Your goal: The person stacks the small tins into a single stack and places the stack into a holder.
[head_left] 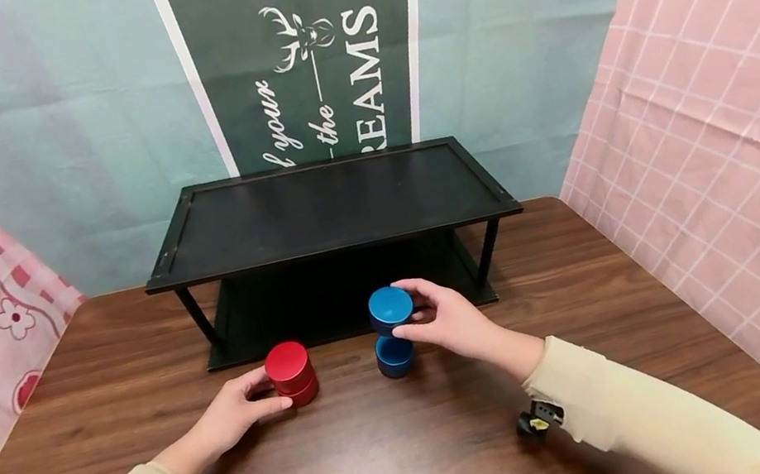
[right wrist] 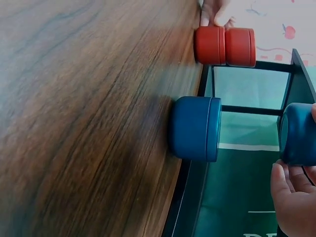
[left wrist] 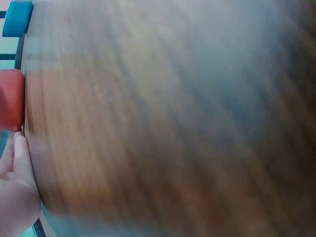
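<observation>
Two round red tins stand stacked on the wooden table, the upper red tin sitting on the lower red tin. My left hand holds the lower one from the left, thumb in front and fingers behind. In my right hand, thumb and fingers grip a blue tin by its sides. Below it, the other blue tin rests on the table. The right wrist view shows a gap between the held blue tin and the standing blue tin.
A low black two-tier rack stands behind the tins, its bottom shelf close to them. Patterned pink cloths hang at left and right, and a green cloth hangs behind. The brown table stretches toward me.
</observation>
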### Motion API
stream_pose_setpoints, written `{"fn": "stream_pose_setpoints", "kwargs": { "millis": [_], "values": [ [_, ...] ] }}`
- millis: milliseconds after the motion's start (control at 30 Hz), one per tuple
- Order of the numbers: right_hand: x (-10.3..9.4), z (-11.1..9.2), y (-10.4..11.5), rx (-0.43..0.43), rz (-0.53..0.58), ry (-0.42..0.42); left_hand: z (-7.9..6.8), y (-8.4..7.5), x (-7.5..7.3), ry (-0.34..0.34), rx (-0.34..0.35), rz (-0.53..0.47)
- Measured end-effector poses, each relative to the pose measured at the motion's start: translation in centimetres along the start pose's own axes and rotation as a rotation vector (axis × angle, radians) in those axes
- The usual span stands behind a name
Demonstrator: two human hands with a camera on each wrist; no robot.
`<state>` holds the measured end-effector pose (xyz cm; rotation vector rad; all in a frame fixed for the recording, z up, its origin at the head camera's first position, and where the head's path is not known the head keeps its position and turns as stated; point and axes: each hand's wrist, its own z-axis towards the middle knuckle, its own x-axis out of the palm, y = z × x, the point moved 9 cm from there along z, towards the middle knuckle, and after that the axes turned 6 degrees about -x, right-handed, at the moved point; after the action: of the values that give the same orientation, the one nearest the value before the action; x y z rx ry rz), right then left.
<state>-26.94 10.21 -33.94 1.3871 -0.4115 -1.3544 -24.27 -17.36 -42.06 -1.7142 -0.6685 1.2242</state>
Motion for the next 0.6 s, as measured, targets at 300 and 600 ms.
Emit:
{"fn": "stream_pose_setpoints", "kwargs": {
  "millis": [300, 600],
  "values": [
    [1.2, 0.6, 0.7, -0.03, 0.029, 0.018, -0.1, -0.3, 0.2, 0.011, 0.02, 0.005],
    [2.4, 1.3, 2.3, -0.061, 0.019, 0.037, -0.1, -0.2, 0.0, 0.012, 0.026, -0.013]
  ]
}}
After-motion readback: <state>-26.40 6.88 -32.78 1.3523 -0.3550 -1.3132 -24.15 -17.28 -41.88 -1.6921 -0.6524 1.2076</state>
